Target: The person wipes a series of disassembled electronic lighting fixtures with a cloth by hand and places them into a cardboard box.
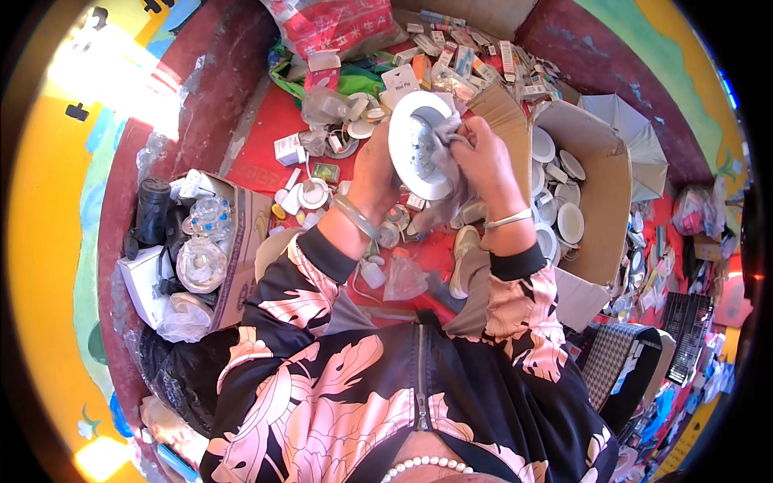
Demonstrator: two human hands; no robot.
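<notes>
A round white recessed downlight point(399, 151) with a wide rim is held up in front of me, tilted, its speckled inner face showing. My left hand point(376, 167) grips it by the left edge, with most of the fingers hidden behind it. In my right hand point(485, 159) is a bunched grey cloth point(456, 179), pressed against the light's inner face and right rim. The cloth's loose end hangs below the light. Beneath my hands, small white lamps point(313, 193), boxes and plastic wrappings lie scattered on a red sheet.
To the right stands an open cardboard box point(600, 217) holding several white round lights point(570, 223). Another carton point(243, 241) on the left is packed with lamps and wrapped items. Small product boxes point(463, 60) heap up at the back, beside a red printed bag point(334, 24).
</notes>
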